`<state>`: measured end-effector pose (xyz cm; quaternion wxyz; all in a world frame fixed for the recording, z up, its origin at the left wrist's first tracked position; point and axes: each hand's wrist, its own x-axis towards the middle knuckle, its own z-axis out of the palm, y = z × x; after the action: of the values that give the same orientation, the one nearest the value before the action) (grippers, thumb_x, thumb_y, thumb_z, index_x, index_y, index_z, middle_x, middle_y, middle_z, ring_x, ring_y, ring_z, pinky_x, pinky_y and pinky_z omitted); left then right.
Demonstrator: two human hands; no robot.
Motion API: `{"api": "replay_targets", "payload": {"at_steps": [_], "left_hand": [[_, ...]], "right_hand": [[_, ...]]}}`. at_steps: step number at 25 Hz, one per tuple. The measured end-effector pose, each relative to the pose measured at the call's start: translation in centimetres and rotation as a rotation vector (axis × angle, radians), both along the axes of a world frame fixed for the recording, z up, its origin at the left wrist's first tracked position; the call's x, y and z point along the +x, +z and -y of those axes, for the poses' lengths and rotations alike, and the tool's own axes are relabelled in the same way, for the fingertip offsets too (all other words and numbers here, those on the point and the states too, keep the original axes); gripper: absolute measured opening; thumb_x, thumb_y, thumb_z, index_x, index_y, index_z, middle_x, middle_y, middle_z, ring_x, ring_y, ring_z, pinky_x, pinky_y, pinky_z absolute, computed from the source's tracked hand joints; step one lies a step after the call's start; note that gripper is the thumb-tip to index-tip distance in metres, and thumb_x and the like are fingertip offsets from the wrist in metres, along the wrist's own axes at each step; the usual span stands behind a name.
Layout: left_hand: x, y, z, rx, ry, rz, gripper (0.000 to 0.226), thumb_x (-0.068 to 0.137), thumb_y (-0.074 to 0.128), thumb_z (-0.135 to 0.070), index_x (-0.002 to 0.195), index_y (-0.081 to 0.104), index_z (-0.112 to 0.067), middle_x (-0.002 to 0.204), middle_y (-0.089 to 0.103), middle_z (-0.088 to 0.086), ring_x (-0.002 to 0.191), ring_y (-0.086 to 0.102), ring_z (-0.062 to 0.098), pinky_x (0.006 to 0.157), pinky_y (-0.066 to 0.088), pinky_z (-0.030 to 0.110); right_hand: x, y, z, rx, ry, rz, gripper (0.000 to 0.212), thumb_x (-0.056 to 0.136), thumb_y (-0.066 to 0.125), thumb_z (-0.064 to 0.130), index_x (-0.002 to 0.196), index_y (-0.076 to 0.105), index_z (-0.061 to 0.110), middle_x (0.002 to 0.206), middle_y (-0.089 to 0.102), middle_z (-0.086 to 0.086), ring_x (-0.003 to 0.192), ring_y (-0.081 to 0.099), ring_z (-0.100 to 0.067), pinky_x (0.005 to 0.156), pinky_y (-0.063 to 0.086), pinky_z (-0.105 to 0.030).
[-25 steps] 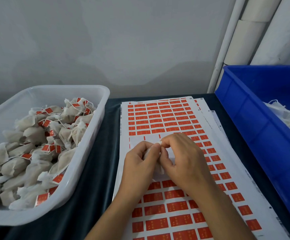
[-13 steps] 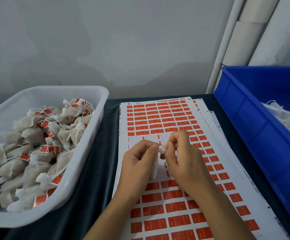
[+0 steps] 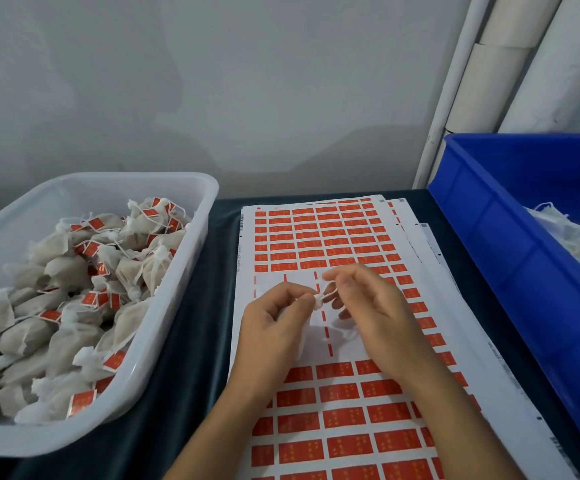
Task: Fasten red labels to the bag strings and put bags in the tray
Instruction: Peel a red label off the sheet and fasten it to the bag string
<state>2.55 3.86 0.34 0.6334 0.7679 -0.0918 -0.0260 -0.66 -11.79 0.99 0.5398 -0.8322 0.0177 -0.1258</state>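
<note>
Over the white sheet of red rectangular labels (image 3: 330,237), left hand (image 3: 274,327) grips a small white mesh bag (image 3: 304,336); right hand (image 3: 375,313) pinches its thin white string (image 3: 330,291).

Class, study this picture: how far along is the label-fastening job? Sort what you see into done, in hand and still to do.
Done: the white tray holds many bags with red labels on their strings. In hand: the left hand grips one bag by its neck while the right hand pinches its string; no label is on it yet. Left: unlabelled bags wait in the blue bin, and the label sheet keeps many red labels.
</note>
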Motion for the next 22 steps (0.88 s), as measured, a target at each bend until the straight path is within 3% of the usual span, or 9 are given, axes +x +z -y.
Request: {"api": "replay_targets", "payload": {"at_steps": [3, 7, 11, 15, 22], "left_hand": [[0.0, 0.1, 0.0, 0.008, 0.003, 0.008, 0.030, 0.104, 0.060, -0.025, 0.084, 0.074, -0.042, 0.077, 0.073, -0.015, 0.074, 0.069, 0.004, 0.065, 0.051, 0.019], [-0.2, -0.1, 0.1, 0.014, 0.003, -0.005, 0.025, 0.103, 0.062, -0.027, 0.083, 0.075, -0.033, 0.083, 0.074, -0.016, 0.081, 0.070, 0.003, 0.069, 0.050, 0.017], [-0.2, -0.2, 0.2, 0.023, -0.022, 0.008, 0.025, 0.104, 0.059, -0.025, 0.086, 0.076, -0.031, 0.087, 0.075, -0.018, 0.089, 0.069, 0.001, 0.067, 0.052, 0.011], [-0.4, 0.0, 0.2, -0.014, -0.067, 0.019, 0.025, 0.100, 0.057, -0.036, 0.086, 0.077, -0.032, 0.088, 0.076, -0.013, 0.091, 0.069, 0.005, 0.072, 0.051, 0.008], [-0.5, 0.0, 0.4, 0.028, -0.119, 0.017, 0.026, 0.096, 0.052, -0.042, 0.095, 0.078, -0.044, 0.100, 0.075, -0.024, 0.100, 0.067, -0.002, 0.081, 0.048, 0.018]], "right_hand": [[0.3, 0.0, -0.2, -0.095, -0.028, -0.012, 0.012, 0.098, 0.062, 0.048, 0.092, 0.066, 0.039, 0.089, 0.069, 0.025, 0.092, 0.065, 0.003, 0.074, 0.053, -0.018], [0.1, 0.5, 0.2, -0.006, -0.108, 0.006, 0.012, 0.096, 0.064, 0.044, 0.087, 0.065, 0.038, 0.088, 0.071, 0.023, 0.088, 0.068, 0.001, 0.065, 0.051, -0.009], [0.0, 0.7, 0.0, 0.231, -0.041, -0.057, 0.010, 0.098, 0.063, 0.040, 0.092, 0.070, 0.039, 0.090, 0.075, 0.012, 0.085, 0.073, -0.008, 0.071, 0.058, -0.016], [0.1, 1.0, 0.2, 0.580, 0.065, -0.124, 0.028, 0.104, 0.056, 0.017, 0.085, 0.076, 0.023, 0.091, 0.074, -0.009, 0.073, 0.066, -0.014, 0.070, 0.056, -0.024], [0.5, 1.1, 0.4, 0.910, -0.012, -0.157, 0.037, 0.104, 0.053, 0.005, 0.078, 0.078, 0.014, 0.081, 0.069, -0.010, 0.065, 0.063, -0.011, 0.065, 0.058, -0.024]]}}
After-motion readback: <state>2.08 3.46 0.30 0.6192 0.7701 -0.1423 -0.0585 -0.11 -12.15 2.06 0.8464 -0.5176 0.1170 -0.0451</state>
